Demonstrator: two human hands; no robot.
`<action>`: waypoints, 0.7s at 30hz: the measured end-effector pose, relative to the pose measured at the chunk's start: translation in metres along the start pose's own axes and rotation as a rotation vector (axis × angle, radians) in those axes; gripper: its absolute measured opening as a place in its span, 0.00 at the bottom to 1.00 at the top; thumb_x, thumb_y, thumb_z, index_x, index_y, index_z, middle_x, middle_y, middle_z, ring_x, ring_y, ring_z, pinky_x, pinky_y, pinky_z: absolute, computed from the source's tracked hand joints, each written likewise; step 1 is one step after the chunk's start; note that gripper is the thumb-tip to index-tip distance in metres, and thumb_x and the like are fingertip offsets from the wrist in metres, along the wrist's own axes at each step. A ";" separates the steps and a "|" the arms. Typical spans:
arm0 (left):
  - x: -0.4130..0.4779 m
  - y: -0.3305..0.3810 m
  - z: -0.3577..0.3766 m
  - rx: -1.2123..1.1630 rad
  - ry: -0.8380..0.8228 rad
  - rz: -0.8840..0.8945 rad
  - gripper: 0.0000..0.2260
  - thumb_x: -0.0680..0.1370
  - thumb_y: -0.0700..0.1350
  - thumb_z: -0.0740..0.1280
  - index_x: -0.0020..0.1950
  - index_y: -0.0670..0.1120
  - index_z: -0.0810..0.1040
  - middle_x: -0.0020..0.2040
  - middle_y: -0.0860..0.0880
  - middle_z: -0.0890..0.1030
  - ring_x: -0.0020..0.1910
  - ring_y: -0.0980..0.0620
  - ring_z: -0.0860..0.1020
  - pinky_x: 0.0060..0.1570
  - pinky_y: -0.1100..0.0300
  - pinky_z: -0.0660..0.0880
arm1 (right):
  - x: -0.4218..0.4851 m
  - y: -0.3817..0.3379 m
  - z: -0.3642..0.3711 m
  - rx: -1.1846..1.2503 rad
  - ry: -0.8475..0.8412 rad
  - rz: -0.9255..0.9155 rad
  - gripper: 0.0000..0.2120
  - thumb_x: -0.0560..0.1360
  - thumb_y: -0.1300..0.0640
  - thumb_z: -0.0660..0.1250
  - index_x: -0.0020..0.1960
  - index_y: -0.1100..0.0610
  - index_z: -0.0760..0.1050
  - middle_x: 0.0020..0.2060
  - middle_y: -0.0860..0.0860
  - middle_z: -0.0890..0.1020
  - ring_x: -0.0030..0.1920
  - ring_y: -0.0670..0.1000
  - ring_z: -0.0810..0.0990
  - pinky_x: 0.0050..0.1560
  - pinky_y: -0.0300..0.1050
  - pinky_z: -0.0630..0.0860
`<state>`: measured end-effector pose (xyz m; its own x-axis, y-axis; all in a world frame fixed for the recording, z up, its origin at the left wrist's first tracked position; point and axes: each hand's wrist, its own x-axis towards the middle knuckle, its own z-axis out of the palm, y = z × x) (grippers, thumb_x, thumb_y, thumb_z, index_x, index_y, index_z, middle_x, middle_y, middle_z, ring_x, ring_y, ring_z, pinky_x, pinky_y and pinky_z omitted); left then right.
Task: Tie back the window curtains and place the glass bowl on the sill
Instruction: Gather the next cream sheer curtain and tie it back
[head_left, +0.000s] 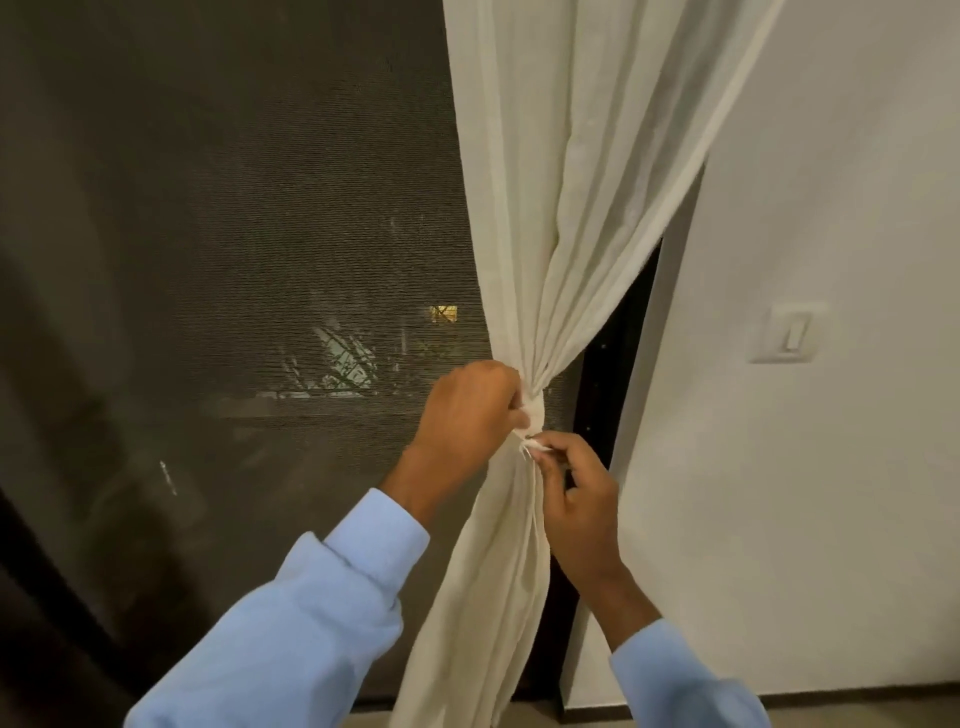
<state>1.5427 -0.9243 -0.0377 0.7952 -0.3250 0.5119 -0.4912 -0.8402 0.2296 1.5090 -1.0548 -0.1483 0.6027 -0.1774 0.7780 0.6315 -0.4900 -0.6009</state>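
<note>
Honestly the tie (529, 446) is hard to make out, just a white scrap mostly buried where the hands meet. The right hand (576, 499) pinches its end between thumb and forefinger, and the left hand (470, 410) is curled tight round the bunched waist of the cream curtain (561, 208) (its fingertips partly hidden by fabric). That curtain hangs gathered at the right edge of the dark mesh window screen (234, 234), just beside the white wall (831, 156) with a light switch (789, 332), its hem cut off below.
</note>
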 end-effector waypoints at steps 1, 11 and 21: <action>0.000 0.000 0.000 0.003 0.005 0.003 0.07 0.71 0.50 0.73 0.44 0.48 0.80 0.44 0.51 0.81 0.44 0.51 0.78 0.43 0.57 0.74 | 0.000 0.000 -0.001 -0.006 0.004 -0.004 0.06 0.79 0.65 0.65 0.53 0.61 0.80 0.47 0.50 0.83 0.51 0.44 0.81 0.52 0.36 0.77; 0.001 -0.012 -0.001 0.072 -0.074 0.098 0.07 0.75 0.52 0.68 0.49 0.52 0.80 0.48 0.51 0.78 0.48 0.50 0.77 0.41 0.59 0.65 | 0.019 -0.002 -0.010 -0.046 -0.018 -0.102 0.09 0.80 0.64 0.58 0.53 0.62 0.78 0.47 0.50 0.80 0.49 0.45 0.79 0.52 0.37 0.75; -0.011 -0.020 0.018 -0.123 -0.071 0.217 0.03 0.76 0.41 0.63 0.48 0.46 0.74 0.46 0.50 0.71 0.42 0.49 0.74 0.37 0.51 0.74 | 0.049 -0.005 -0.014 -0.240 -0.041 -0.320 0.09 0.79 0.65 0.63 0.53 0.65 0.81 0.48 0.56 0.81 0.52 0.51 0.76 0.57 0.40 0.73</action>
<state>1.5502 -0.9122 -0.0626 0.6872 -0.5252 0.5019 -0.6891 -0.6900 0.2216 1.5285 -1.0733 -0.1049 0.4164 0.0482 0.9079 0.6612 -0.7015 -0.2660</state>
